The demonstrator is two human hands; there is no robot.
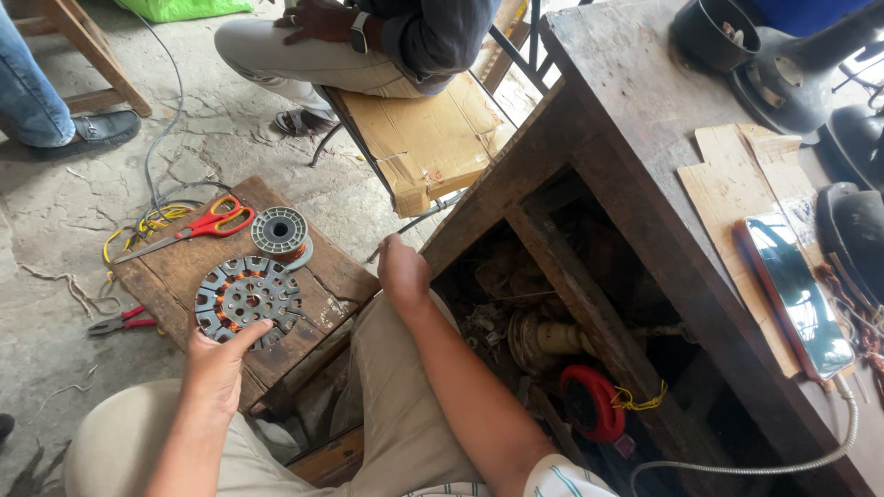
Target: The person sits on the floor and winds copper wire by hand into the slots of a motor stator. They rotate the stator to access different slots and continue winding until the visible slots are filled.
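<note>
Cracked concrete floor w/ a small wood counter [313, 267]. Left hand [216, 364], fingers loose, touches the round metal stator [247, 296] by the scissors [198, 225]. Heavy, stiff; grip its rim. Right hand [402, 270] rests closed, empty.

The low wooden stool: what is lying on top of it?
On the stool: red-handled scissors, a wire spool and a stator, touched by the left hand. Beneath the stator is hidden.
</note>
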